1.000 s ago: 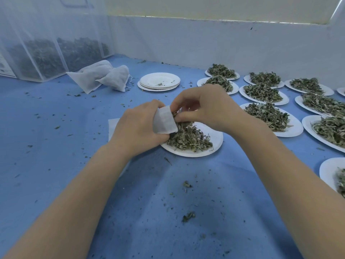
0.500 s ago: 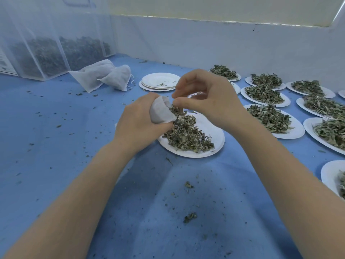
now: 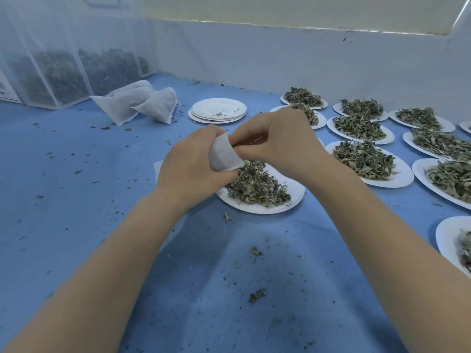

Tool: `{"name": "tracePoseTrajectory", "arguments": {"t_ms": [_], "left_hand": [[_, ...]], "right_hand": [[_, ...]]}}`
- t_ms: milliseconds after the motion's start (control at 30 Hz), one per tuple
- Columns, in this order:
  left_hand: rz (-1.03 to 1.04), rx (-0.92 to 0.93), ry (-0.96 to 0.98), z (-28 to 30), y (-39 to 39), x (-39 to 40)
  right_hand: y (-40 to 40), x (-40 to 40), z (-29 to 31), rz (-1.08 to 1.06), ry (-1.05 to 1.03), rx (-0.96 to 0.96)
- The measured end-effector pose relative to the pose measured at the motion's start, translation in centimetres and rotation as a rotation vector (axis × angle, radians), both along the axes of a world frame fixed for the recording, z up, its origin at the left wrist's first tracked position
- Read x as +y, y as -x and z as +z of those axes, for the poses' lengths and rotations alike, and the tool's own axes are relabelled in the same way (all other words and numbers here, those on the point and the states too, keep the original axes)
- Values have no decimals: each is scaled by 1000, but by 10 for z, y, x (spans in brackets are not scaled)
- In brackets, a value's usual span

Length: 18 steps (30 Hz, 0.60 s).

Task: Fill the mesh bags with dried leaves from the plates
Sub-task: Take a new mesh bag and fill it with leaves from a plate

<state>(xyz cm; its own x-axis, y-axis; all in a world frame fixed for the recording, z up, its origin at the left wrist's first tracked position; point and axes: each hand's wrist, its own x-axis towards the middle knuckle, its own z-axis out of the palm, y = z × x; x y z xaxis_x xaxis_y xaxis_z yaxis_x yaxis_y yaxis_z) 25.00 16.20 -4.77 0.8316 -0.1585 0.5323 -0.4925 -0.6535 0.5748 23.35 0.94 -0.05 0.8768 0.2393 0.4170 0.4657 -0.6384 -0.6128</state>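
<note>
Blue tabletop (image 3: 76, 225) under me; my left hand (image 3: 188, 169) grips the mesh bag (image 3: 223, 156), mouth toward my right hand (image 3: 277, 141), whose fingers (image 3: 244, 145) pinch its rim. Dried leaves (image 3: 254, 186) lie just below, on the plate (image 3: 293, 197), nearer my right.

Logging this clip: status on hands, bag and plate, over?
Left hand grips mesh bag; right hand pinches at its mouth. Bag held over plate of dried leaves. Nothing in the way.
</note>
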Motion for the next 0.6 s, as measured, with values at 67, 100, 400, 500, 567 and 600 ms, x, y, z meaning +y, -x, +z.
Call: {"name": "tracePoseTrajectory", "arguments": {"t_ms": [67, 100, 400, 500, 567, 600], "left_hand": [[-19, -13, 20, 0, 2, -3], [-23, -23, 33, 0, 3, -4], [-32, -14, -4, 3, 1, -1], [35, -20, -96, 1, -3, 10], [69, -28, -131, 1, -6, 17], [90, -19, -138, 1, -8, 20]], "right_hand": [[0, 6, -4, -16, 66, -43], [0, 9, -6, -31, 100, -65], [3, 7, -2, 153, 60, 127], [3, -1, 2, 171, -40, 150], [2, -5, 4, 145, -72, 111], [2, -7, 4, 111, -110, 93]]}}
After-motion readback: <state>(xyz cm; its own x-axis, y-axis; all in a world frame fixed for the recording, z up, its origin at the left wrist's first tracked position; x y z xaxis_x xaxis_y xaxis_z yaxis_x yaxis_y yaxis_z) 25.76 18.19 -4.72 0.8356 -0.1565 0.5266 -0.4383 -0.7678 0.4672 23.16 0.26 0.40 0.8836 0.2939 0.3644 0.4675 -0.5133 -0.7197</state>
